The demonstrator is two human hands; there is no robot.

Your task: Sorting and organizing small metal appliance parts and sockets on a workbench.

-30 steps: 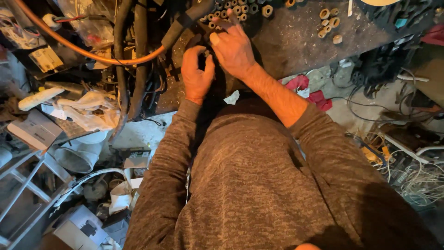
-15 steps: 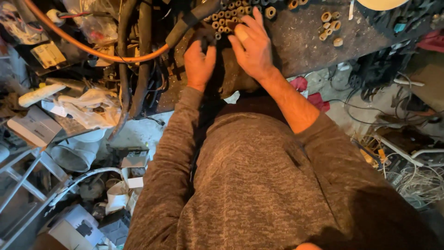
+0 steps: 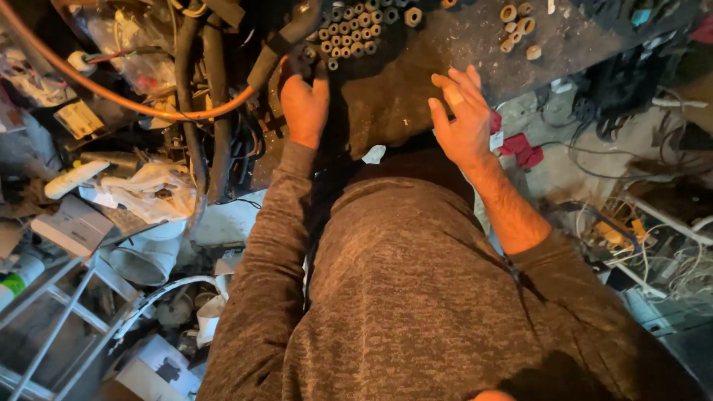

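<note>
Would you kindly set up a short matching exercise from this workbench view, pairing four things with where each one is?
Things:
1. left hand
2. right hand
3. tan rings
4. orange cable

Places:
A. far right part of the workbench, apart from both hands
B. open, fingers spread, above the bench's near edge
C. curving across the clutter at the left
D. at the cluster of dark short tubes, fingers on something dark

Pairs: 1-D, 2-B, 3-A, 4-C
</note>
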